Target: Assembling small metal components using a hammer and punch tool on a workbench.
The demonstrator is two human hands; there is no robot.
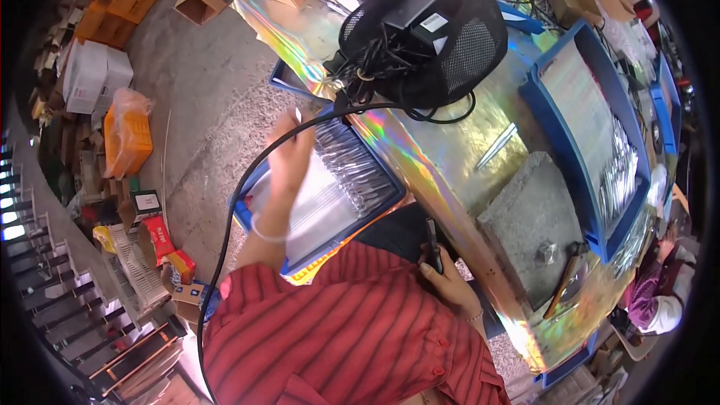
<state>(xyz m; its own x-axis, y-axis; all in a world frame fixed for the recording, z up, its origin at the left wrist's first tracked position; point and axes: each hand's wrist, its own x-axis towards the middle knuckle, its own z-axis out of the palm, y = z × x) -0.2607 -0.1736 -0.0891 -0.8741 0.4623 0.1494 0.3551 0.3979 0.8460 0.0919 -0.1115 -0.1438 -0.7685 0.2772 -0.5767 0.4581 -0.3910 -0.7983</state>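
Note:
My left hand (291,156) is over the left side of a blue tray (303,264) beside the table. Its fingers are blurred, and a small white piece (298,115) shows at their tips. In the tray lie many slim silver items in clear sleeves (351,172), packed side by side. My right hand (453,283) is closed around a slim black tool (431,244), held upright close to my body near the table edge. The tool's lower part is hidden in the hand, and its exact kind does not show.
A black mesh bag (469,45) with cables sits on the foil-covered table (450,172). A black cable (247,172) loops past my left arm. A grey stone slab (529,217), wooden-handled hammer (564,285) and second blue tray (589,236) lie rightward. Another person (652,292) sits far right.

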